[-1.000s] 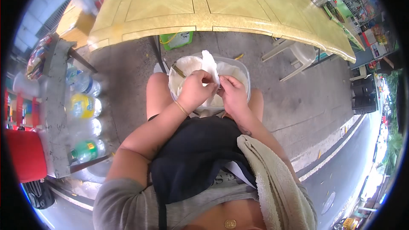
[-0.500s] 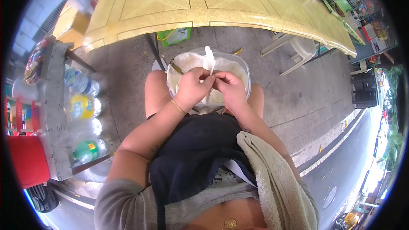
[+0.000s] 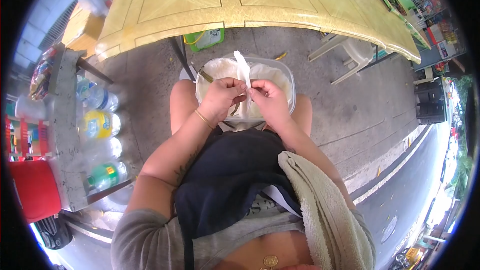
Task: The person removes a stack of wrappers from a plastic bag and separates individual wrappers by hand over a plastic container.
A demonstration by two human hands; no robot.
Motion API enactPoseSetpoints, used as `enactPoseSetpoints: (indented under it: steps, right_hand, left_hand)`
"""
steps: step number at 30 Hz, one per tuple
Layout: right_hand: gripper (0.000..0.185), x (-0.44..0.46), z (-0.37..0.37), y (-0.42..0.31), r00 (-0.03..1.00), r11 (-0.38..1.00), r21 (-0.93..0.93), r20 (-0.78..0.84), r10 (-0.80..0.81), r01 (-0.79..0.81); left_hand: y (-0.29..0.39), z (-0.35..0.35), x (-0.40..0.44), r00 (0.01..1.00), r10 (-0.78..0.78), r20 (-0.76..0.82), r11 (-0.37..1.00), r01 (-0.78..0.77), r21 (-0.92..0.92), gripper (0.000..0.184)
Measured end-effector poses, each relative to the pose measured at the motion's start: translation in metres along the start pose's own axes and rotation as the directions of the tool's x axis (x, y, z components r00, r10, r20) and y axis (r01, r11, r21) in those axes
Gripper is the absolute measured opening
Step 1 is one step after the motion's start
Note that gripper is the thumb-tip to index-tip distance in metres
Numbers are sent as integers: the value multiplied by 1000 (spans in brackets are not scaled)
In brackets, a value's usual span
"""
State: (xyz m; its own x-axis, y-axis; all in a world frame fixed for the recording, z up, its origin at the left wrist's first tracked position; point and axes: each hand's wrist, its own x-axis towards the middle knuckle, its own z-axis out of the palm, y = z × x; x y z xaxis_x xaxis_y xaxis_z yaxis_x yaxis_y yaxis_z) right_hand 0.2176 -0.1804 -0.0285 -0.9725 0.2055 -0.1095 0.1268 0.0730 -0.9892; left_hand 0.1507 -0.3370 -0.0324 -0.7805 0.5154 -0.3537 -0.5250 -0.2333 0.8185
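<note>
Between my knees is a clear plastic tub [image 3: 291, 101] with off-white, sheet-like material [image 3: 272, 76] on both sides inside. A narrow white strip [image 3: 242, 65] rises up the middle, between my hands. My left hand [image 3: 220, 99] is closed, its thumb and fingertips pinched at the strip's left edge. From the right, my right hand [image 3: 270, 101] pinches the same strip with thumb and forefinger. A long green-brown piece, like a chili pepper [image 3: 205, 75], lies at the tub's left rim. Another greenish piece [image 3: 235, 109] shows below my left fingers.
A table with a yellow patterned cover [image 3: 272, 20] spans the far side, with a green container [image 3: 205, 40] beneath it. A white plastic chair [image 3: 352, 52] stands right. Plastic bottles [image 3: 102, 125] line a shelf at left. A towel [image 3: 320, 205] hangs over my right shoulder.
My hands have moved slightly apart along the white strip, whose upper end has shifted left. The greenish piece below my left fingers shows more clearly now.
</note>
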Motion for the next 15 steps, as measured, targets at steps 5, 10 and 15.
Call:
enactPoseSetpoints:
  steps: [5,10,15]
  right_hand:
    - [15,9,-3,23,1000,994,112,-27,14,-10]
    - [14,4,1,0,995,947,306,17,98,-99]
    - [15,9,-2,12,995,944,314,23,100,-102]
  left_hand:
    - [1,1,-1,997,74,35,987,-79,142,12]
    - [-3,3,-2,908,412,78,655,-355,667,16]
    - [-10,4,-1,856,508,95,499,-382,778,17]
